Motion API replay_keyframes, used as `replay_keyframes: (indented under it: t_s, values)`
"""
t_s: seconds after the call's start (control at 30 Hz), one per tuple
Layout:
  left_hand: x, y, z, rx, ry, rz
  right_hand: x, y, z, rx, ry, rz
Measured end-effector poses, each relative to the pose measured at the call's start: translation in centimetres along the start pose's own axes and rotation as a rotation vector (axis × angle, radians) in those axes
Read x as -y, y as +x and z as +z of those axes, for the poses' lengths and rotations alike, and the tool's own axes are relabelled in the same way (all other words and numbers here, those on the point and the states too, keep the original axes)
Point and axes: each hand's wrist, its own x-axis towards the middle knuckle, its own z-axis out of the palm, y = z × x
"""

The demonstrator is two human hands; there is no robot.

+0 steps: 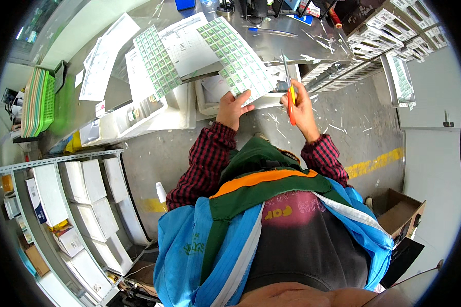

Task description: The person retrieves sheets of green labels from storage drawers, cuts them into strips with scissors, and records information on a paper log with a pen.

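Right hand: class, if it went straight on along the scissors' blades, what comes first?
Probably the blue pen, which lies ahead of the scissors in the right hand; depth is unclear, so they might pass above it.

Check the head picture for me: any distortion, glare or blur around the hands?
Head view: black fisheye rim, with the shelf unit bowing at left; head view: left hand, right hand and scissors clearly outlined, but the green-printed sheet's fine print unreadable; head view: green-tinted sheen on the worktable at left.

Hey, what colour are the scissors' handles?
The handles are orange and yellow, clearest in the head view.
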Motion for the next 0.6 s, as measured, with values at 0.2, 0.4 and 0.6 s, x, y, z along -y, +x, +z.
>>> replay_keyframes:
  t_s: [0.2, 0.4, 0.6]
  values:
    - [0.8, 0.1, -1.0, -0.023, -0.035, -0.010, -1.4, -7.0, -2.1, 0.212, -0.330, 0.169]
    - [0.8, 0.0, -1.1, -0.019, -0.043, 0.002, -1.5, -9.0, -0.1, 0.314, -0.239, 0.342]
    - [1.2, -0.5, -1.5, 0.011, -0.104, 0.027, -1.3, -8.0, 1.1, 0.380, -0.192, 0.273]
